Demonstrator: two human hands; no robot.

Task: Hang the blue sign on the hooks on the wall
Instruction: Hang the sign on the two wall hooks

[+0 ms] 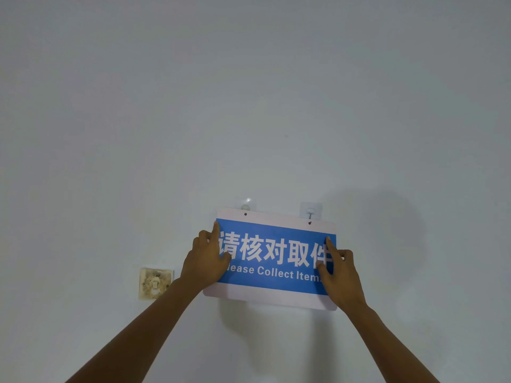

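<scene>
The blue sign [272, 255] with white lettering and a pale border is held flat against the white wall, tilted slightly down to the right. My left hand [206, 261] grips its left edge and my right hand [337, 272] grips its right edge. Two clear adhesive hooks are stuck to the wall just above it: the left hook [245, 206] at the sign's top edge and the right hook [310, 212] with its metal prong reaching down to the sign's right hole. The left hole sits just below the left hook.
A stained, yellowed wall switch plate [155, 283] sits to the left of the sign, near my left forearm. Plain white wall surrounds everything else.
</scene>
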